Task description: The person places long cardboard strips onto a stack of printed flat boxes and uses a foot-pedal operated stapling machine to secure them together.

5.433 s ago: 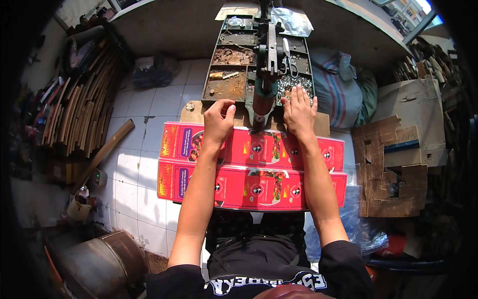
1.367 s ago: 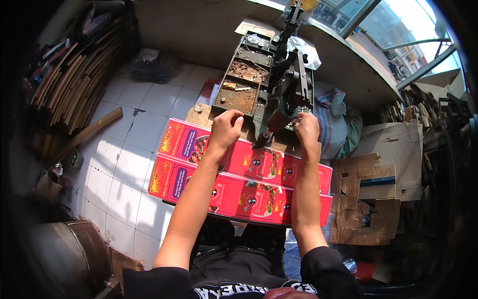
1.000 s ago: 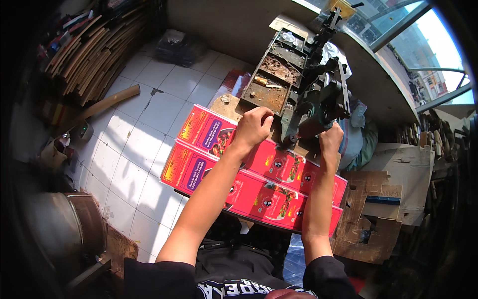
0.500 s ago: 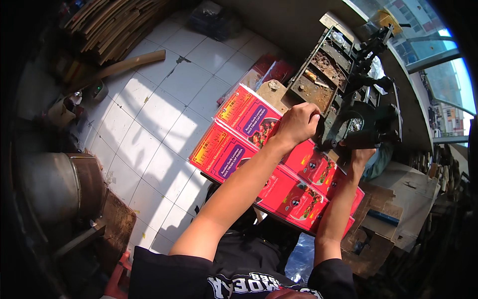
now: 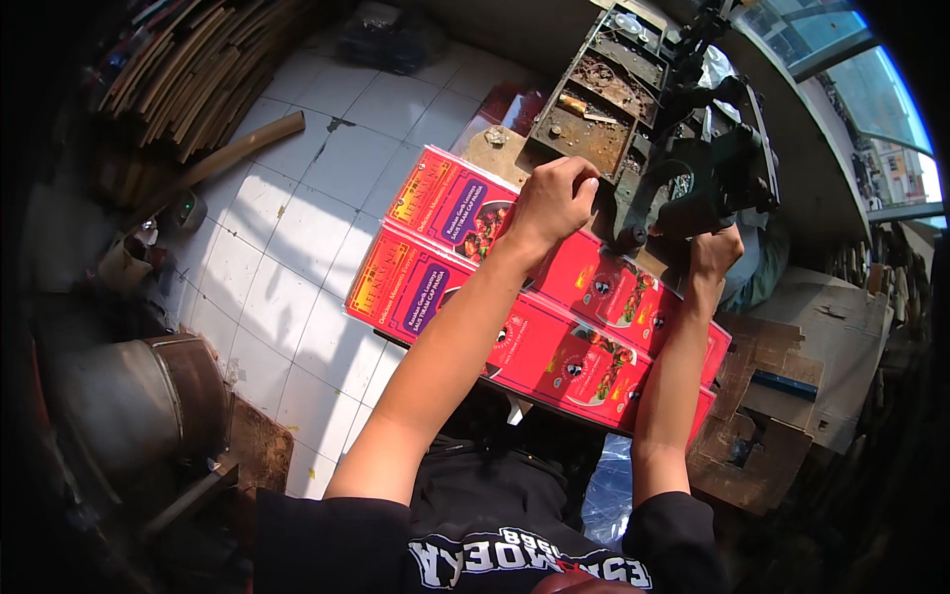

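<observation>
Two long red printed sheets of card (image 5: 554, 346), with food pictures and purple panels, lie side by side on a dark-edged work surface. My left hand (image 5: 556, 203) is at the far edge of the farther sheet, beside a dark metal machine (image 5: 698, 193). Its fingers are curled and pressed together; what they hold, if anything, is hidden. Farther right, my right hand (image 5: 717, 255) reaches up against the underside of the machine's round black part. Its fingertips are covered by the machine, so their grip does not show. My right forearm crosses the right end of the sheets.
A rusty compartment tray (image 5: 599, 94) holding scraps adjoins the machine. Cardboard pieces (image 5: 767, 406) lie to the right. Stacked boards (image 5: 188, 74) stand at far left, above a large metal drum (image 5: 124, 391). White floor tiles (image 5: 282, 267) stretch beyond the surface on the left.
The whole view has shifted and turned slightly, with the machine and tray now farther left and higher. Both hands stay close to the same spots by the machine.
</observation>
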`<state>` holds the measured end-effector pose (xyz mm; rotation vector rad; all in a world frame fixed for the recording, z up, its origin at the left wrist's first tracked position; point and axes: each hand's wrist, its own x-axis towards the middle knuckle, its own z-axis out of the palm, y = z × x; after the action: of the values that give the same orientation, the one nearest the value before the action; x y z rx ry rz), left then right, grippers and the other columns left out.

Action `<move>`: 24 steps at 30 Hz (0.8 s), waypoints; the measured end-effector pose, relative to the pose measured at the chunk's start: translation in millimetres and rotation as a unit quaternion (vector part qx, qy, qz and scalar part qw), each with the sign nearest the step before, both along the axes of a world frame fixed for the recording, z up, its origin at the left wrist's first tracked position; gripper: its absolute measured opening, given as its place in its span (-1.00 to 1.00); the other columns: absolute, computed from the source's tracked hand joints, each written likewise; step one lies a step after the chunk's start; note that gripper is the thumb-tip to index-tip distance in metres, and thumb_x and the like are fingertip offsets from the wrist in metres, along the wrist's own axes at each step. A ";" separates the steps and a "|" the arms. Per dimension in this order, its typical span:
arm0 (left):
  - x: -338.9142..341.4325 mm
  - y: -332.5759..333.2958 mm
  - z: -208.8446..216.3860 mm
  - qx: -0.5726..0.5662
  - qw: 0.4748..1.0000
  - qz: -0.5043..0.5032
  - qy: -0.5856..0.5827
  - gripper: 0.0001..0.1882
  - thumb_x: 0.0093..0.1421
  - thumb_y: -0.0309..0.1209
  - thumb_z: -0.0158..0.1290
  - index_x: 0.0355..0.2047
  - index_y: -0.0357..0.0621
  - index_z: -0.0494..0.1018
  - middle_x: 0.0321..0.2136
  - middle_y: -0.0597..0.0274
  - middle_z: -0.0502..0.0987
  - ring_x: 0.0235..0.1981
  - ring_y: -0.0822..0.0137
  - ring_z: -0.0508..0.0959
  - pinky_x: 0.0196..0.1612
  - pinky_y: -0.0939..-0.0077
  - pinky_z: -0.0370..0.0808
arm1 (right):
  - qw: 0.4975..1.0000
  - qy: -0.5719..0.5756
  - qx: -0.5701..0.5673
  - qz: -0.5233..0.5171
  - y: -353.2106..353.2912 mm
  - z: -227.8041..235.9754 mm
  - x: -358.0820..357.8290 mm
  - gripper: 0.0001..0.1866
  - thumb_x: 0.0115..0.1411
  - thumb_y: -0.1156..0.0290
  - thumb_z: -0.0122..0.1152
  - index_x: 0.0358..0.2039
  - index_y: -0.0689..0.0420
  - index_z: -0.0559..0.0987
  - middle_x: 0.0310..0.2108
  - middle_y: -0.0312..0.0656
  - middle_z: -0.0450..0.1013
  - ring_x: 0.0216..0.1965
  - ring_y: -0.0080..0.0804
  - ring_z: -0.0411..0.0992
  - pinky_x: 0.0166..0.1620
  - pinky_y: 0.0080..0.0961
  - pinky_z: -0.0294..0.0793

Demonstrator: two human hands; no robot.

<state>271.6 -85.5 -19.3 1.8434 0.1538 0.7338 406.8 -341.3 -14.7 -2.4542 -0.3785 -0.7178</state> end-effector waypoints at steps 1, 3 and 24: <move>-0.8 -0.6 -1.0 0.003 1.000 -0.003 -0.002 -0.85 0.14 -0.42 0.08 -0.34 -0.24 0.56 -0.39 -0.04 0.61 -0.31 -0.02 0.62 -0.22 0.20 0.55 | 1.000 -0.004 0.019 0.010 -2.0 -3.2 -3.9 -0.81 0.05 0.48 0.23 -0.30 0.21 0.67 -0.31 -0.02 0.60 -0.27 -0.13 0.59 -0.15 -0.37 0.53; -4.7 -0.9 -0.9 -0.010 1.000 -0.004 0.022 -0.84 0.15 -0.43 0.08 -0.34 -0.26 0.56 -0.37 -0.05 0.61 -0.29 -0.02 0.63 -0.19 0.23 0.56 | 0.999 -0.003 0.047 0.006 5.5 1.5 -11.4 -0.79 0.05 0.57 0.20 -0.29 0.17 0.69 -0.28 -0.03 0.61 -0.23 -0.16 0.60 -0.10 -0.39 0.54; -1.6 0.5 1.4 0.020 0.997 -0.014 0.068 -0.84 0.21 -0.45 0.10 -0.26 -0.29 0.57 -0.51 0.24 0.59 -0.47 0.48 0.54 -0.36 0.56 0.46 | 0.976 -0.047 0.203 0.056 13.3 5.5 -6.9 -0.85 0.08 0.58 0.29 -0.30 0.15 0.69 -0.35 -0.10 0.61 -0.30 -0.28 0.61 -0.19 -0.47 0.56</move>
<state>269.9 -85.0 -18.0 1.9295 0.2016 0.5954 399.9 -328.0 -9.2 -2.0041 -0.3624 -0.7781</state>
